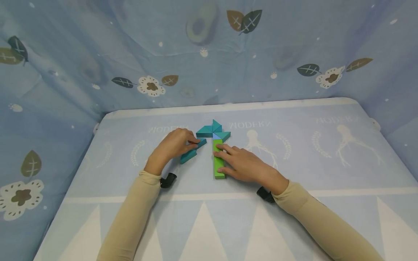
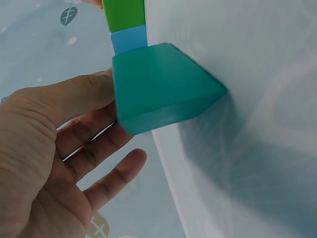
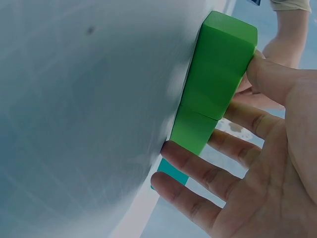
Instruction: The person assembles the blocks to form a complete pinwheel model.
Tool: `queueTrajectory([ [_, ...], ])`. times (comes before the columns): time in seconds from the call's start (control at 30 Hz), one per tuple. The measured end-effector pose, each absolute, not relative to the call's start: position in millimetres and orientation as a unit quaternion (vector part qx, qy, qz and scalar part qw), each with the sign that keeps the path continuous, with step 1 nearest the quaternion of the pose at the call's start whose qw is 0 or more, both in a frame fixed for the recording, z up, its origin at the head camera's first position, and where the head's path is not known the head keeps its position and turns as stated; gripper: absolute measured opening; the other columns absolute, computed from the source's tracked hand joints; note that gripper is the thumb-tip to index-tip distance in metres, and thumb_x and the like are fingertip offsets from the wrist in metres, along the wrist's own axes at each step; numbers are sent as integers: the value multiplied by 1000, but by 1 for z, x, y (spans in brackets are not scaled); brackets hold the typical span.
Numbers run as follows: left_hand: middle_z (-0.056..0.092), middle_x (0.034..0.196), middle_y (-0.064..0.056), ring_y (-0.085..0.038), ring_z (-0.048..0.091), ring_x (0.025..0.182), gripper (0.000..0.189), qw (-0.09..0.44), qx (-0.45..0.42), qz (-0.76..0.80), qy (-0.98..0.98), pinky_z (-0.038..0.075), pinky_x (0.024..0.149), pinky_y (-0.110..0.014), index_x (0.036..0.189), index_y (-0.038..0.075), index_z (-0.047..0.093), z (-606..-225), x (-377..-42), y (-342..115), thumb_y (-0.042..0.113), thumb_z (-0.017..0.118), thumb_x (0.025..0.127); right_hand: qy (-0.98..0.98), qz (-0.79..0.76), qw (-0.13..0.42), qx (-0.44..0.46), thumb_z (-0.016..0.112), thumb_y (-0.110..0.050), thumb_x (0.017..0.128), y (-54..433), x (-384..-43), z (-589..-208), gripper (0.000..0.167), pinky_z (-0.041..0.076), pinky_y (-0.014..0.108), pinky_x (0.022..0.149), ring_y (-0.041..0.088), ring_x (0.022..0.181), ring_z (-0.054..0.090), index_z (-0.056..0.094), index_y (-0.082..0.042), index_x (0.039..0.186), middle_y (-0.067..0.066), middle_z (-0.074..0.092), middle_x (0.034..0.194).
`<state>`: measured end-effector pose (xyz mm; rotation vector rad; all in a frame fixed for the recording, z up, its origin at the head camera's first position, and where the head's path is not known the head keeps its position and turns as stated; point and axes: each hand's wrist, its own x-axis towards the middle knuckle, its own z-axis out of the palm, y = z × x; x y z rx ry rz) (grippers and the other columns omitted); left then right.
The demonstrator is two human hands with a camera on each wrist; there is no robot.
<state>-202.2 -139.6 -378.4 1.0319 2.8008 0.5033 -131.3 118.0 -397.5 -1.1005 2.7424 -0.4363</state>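
Observation:
My left hand point(image 1: 174, 145) pinches a teal block point(image 1: 201, 143) between thumb and fingertips, left of the green column. Just below those fingertips lies another teal block point(image 1: 188, 157). In the left wrist view a teal block with slanted sides point(image 2: 158, 89) stands at the thumb, its shadow on the cloth. My right hand point(image 1: 245, 164) rests its fairly straight fingers and thumb along the green blocks point(image 1: 219, 168). In the right wrist view the thumb touches the side of the near green block point(image 3: 218, 64), with the fingers spread along the row.
Above the green column, a small light-blue piece point(image 1: 216, 136) joins teal pieces at the upper left point(image 1: 204, 131), top point(image 1: 216, 126) and right point(image 1: 223, 135). A patterned cloth point(image 1: 294, 214) covers the table, with a blue curtain point(image 1: 209, 72) behind.

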Motion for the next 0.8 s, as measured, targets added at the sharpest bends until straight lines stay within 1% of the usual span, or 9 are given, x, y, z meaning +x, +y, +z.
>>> queueTrajectory([
  [0.23,72,93,-7,-23,66,83,25,32,352,155,923,54,69,-34,111,8,75,-381,-201,-136,11,74,87,915,-145,72,-369,55,-43,99,119,-131,-397,56,48,48,99,30,127,52,45,-14,146,7,36,155],
  [0.6,70,94,-6,-20,63,83,26,8,349,131,928,54,70,-33,113,10,75,-385,-199,-133,14,74,88,915,-145,67,-371,56,-42,99,118,-131,-398,55,49,47,98,29,124,54,46,-14,146,7,37,154],
  [0.8,69,94,-6,-20,62,83,26,5,352,128,927,53,70,-32,113,10,75,-385,-199,-132,14,74,88,914,-146,69,-373,56,-41,99,118,-131,-398,55,48,47,98,28,124,53,46,-14,146,7,37,154],
])
